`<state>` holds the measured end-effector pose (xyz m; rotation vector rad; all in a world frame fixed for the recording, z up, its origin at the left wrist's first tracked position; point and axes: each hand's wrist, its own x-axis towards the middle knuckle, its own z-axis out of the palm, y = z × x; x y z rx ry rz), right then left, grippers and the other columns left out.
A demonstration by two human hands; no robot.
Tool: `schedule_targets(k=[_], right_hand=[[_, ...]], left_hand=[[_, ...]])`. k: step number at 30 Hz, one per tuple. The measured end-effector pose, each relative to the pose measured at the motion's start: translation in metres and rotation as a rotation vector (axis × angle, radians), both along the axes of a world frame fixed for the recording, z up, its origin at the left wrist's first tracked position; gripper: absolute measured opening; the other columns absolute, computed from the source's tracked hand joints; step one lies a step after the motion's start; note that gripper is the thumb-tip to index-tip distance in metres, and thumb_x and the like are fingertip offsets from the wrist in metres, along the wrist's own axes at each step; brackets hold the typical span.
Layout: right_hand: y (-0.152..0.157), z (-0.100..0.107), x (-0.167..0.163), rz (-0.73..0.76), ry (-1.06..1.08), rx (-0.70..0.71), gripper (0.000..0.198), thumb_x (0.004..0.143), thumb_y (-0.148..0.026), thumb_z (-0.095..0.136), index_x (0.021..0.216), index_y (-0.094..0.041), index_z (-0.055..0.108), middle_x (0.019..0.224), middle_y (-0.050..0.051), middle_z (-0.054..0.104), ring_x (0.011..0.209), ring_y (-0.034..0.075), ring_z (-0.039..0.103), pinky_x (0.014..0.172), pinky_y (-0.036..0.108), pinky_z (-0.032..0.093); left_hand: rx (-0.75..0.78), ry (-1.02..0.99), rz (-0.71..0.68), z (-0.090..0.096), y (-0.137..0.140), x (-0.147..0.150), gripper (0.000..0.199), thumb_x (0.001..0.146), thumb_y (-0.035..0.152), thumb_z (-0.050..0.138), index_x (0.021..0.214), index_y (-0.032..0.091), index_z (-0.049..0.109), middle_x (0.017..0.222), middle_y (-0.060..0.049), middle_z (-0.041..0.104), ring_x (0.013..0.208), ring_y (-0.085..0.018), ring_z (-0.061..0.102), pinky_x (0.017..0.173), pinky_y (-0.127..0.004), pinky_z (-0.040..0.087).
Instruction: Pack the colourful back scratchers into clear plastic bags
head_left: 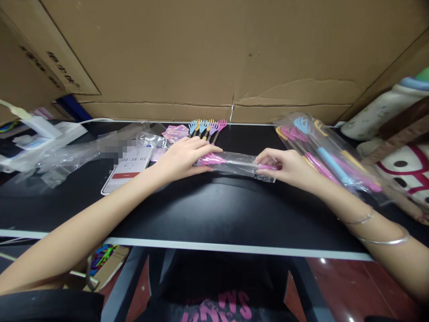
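Note:
A pink back scratcher lies crosswise in a clear plastic bag above the black table. Its clawed head is under my left hand, whose fingers and thumb close round that end. At the other end, my right hand pinches the pink handle through the plastic. Just behind my left hand, several blue, yellow, purple and pink back scratchers lie in a row, their handles partly hidden. Pink-purple printed cards sit beside them.
To the right lie bagged back scratchers. On the left are a phone showing a timer, loose clear bags and a white charger. Cardboard walls the back. A bottle and a plush item stand at the right.

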<state>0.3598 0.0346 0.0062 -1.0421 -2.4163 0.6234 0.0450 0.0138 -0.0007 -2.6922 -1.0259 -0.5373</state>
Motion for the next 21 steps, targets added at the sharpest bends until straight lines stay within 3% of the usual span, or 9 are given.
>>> schedule_targets(k=[6, 12, 17, 21], right_hand=[[-0.002, -0.001, -0.003, 0.032, -0.017, -0.005, 0.022, 0.085, -0.041, 0.066, 0.092, -0.021, 0.063, 0.068, 0.0, 0.07, 0.057, 0.015, 0.063, 0.056, 0.027, 0.046], [0.004, 0.008, 0.011, 0.014, -0.14, 0.03, 0.031, 0.082, -0.05, 0.068, 0.096, -0.023, 0.063, 0.062, -0.003, 0.063, 0.054, 0.015, 0.057, 0.052, 0.026, 0.038], [0.015, 0.019, 0.032, 0.081, -0.32, -0.104, 0.034, 0.086, -0.057, 0.06, 0.091, -0.024, 0.066, 0.066, -0.001, 0.061, 0.056, 0.014, 0.051, 0.051, 0.027, 0.035], [0.018, 0.02, 0.033, 0.051, -0.237, -0.088, 0.035, 0.088, -0.055, 0.057, 0.094, -0.022, 0.065, 0.068, 0.0, 0.064, 0.059, 0.016, 0.055, 0.056, 0.028, 0.04]], left_hand=[[-0.006, -0.008, -0.052, -0.001, -0.001, 0.003, 0.034, 0.099, 0.04, 0.052, 0.124, 0.019, 0.061, 0.11, -0.009, 0.068, 0.096, -0.023, 0.059, 0.082, -0.033, 0.044], [-0.006, -0.034, 0.012, 0.003, -0.001, 0.001, 0.031, 0.099, 0.038, 0.048, 0.121, 0.022, 0.063, 0.104, -0.007, 0.069, 0.093, -0.021, 0.06, 0.078, -0.03, 0.044], [-0.004, -0.035, 0.087, 0.004, 0.002, -0.005, 0.032, 0.096, 0.042, 0.054, 0.12, 0.023, 0.064, 0.103, -0.005, 0.069, 0.094, -0.021, 0.062, 0.074, -0.028, 0.044], [-0.018, -0.037, 0.066, 0.005, 0.002, -0.005, 0.029, 0.096, 0.037, 0.055, 0.119, 0.023, 0.065, 0.104, -0.005, 0.069, 0.094, -0.02, 0.062, 0.074, -0.027, 0.044]])
